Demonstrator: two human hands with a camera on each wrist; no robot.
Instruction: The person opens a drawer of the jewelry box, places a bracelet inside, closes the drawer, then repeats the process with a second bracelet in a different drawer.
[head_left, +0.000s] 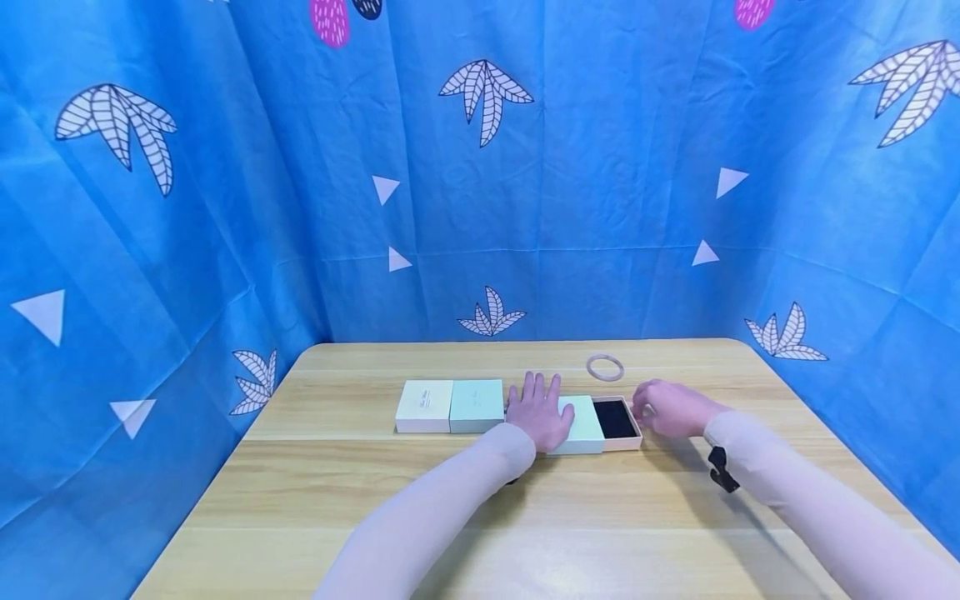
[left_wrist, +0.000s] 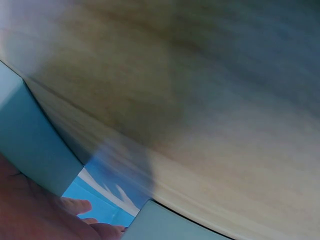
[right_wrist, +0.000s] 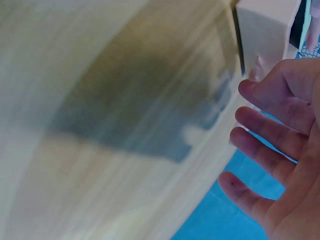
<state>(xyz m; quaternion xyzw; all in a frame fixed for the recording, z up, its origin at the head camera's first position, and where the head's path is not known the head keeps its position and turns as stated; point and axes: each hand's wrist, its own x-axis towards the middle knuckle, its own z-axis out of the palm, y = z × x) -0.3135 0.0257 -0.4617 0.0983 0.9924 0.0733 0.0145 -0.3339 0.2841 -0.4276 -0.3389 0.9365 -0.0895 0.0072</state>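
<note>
A pale green sliding jewelry box (head_left: 579, 427) lies on the table, its pinkish drawer (head_left: 630, 444) partly drawn out to the right. A black pad (head_left: 615, 419) lines the drawer. My left hand (head_left: 537, 414) lies spread at the box's left end, thumb across its top. The left wrist view catches only part of that hand (left_wrist: 35, 210). My right hand (head_left: 671, 408) is at the drawer's right end. In the right wrist view, this hand (right_wrist: 285, 140) has its thumb bent at the drawer front, apparently pinching there; the exact contact is partly hidden.
Left of my left hand, a teal box (head_left: 477, 406) and a cream box (head_left: 424, 406) stand side by side, both closed. Behind the drawer lies a pale pink bangle (head_left: 605, 379). A blue patterned curtain (head_left: 577, 192) hangs round the wooden table (head_left: 585, 533).
</note>
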